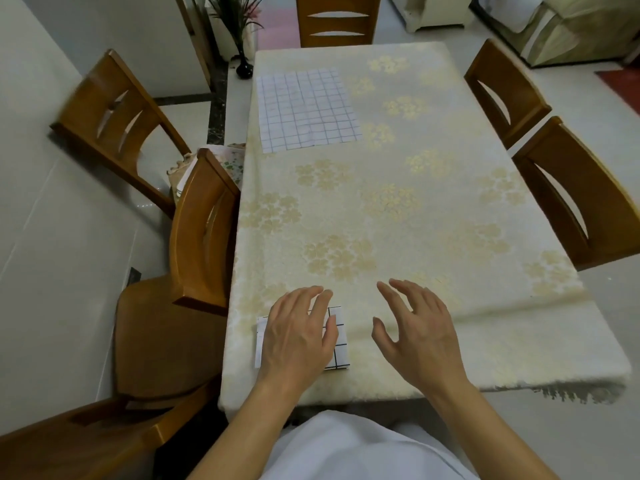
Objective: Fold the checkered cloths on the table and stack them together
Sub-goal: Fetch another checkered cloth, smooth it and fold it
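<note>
Left hand (298,336) presses flat on the folded checkered cloth (337,341); right hand (414,327) hovers released, seemingly clear. Smooth creases firmly, then fetch the unfolded checkered cloth (306,110).

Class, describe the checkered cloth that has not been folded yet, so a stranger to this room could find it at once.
Start at the long table with its cream, gold-flowered covering. Go to its far left corner, near the black vase on the floor. There the unfolded cloth lies spread flat, much larger than the folded cloth under the left hand at the near edge.
</note>
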`<state>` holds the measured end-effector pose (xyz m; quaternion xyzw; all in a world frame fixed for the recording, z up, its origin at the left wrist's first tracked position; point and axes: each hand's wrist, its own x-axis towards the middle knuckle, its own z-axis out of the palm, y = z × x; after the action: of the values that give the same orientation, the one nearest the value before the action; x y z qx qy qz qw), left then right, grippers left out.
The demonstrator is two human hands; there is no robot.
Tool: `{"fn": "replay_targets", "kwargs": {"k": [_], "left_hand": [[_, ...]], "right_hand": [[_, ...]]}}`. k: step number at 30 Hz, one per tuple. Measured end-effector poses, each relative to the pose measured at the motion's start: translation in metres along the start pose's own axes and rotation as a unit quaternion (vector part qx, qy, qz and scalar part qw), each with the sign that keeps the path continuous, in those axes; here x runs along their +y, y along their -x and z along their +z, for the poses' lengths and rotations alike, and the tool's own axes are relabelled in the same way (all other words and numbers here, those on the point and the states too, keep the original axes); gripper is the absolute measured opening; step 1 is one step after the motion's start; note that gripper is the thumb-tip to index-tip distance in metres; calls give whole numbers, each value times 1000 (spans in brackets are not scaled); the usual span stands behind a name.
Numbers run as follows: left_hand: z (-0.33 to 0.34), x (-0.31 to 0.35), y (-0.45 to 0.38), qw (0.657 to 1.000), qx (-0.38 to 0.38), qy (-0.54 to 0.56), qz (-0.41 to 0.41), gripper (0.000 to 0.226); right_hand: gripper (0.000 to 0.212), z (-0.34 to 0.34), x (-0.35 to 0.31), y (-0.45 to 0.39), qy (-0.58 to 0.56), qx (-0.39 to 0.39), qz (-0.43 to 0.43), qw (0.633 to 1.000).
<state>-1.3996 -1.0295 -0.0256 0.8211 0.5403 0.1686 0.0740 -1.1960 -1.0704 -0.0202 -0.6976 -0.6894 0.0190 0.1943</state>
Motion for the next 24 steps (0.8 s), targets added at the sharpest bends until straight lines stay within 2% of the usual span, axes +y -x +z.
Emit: {"fn": "replay_targets", "kwargs": {"k": [14, 24], "left_hand": [[27, 34, -2, 992, -28, 58, 107, 39], [48, 120, -13, 971, -61, 88, 211, 36]], "right_hand": [[50, -14, 21, 69, 30, 10, 138, 990], [49, -51, 74, 147, 32, 55, 278, 958]]}}
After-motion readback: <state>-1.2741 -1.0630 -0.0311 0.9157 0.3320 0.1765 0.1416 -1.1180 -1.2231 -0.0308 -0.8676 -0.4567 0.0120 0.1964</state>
